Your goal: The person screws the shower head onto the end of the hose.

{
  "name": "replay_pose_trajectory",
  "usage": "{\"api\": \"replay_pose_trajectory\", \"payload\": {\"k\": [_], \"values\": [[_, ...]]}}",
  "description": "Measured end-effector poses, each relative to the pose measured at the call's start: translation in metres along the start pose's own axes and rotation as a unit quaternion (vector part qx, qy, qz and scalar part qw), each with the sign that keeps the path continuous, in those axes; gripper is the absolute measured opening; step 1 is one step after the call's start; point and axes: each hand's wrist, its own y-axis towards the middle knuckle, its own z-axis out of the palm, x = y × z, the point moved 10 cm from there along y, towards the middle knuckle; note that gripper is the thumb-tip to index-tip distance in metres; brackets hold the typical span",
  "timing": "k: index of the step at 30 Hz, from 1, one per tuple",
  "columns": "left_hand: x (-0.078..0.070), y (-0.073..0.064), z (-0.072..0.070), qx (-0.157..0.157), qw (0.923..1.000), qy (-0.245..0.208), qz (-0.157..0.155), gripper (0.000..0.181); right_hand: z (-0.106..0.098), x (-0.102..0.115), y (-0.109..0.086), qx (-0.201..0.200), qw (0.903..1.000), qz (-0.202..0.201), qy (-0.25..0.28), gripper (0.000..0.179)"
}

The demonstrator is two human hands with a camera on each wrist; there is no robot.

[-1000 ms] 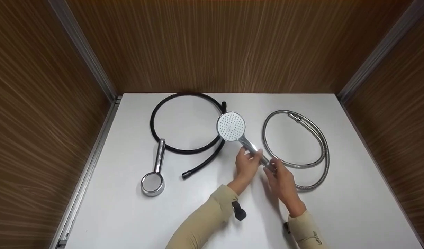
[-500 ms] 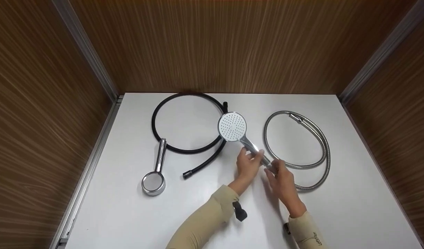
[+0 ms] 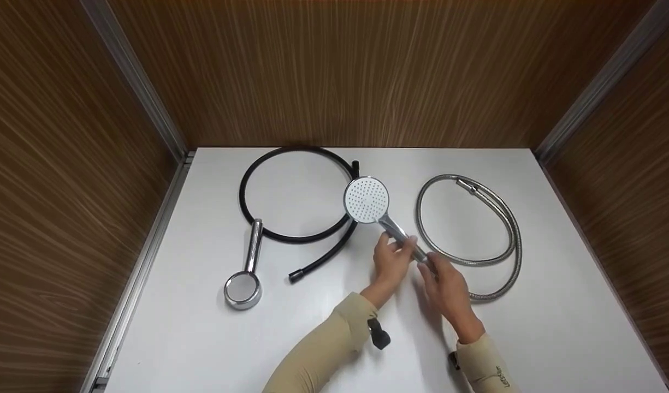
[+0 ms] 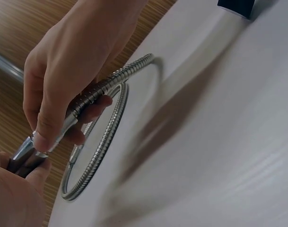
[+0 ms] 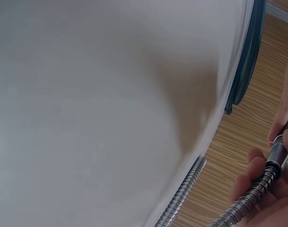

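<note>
Over the white table [image 3: 203, 349], the left hand [image 3: 390, 265] grips the chrome shower head [image 3: 366, 200] by its handle; the right hand [image 3: 448, 289] curls round the metal hose [image 4: 129, 69] — at the handle's lower end.

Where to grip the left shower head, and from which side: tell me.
Grip the shower head probably by the middle of its handle, from above: it is slim and straight, the round end broader, and the far tip meets the black hose.

Glossy shower handle [image 3: 395, 229]; ribbed metal hose [image 3: 519, 256]
</note>
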Motion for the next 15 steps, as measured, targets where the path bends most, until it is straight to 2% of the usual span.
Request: {"api": "replay_pose_trajectory", "payload": {"k": [4, 10, 15], "values": [[-0.0022, -0.0006, -0.0001, -0.005, 1.0, 0.0, 0.006, 0.052, 0.0002, 0.0002, -0.0006, -0.002, 1.0, -0.003, 0.008, 0.03], [-0.0027, -0.0012, -0.001, -0.015, 0.9998, -0.007, 0.014, 0.045, 0.0028, -0.0023, 0.0011, 0.007, 0.9997, 0.015, 0.018, 0.037], [-0.0029, -0.0006, -0.0003, -0.005, 0.9999, 0.001, 0.014, 0.046, 0.0039, -0.0045, 0.0016, 0.015, 0.9993, 0.031, 0.016, 0.034]]}}
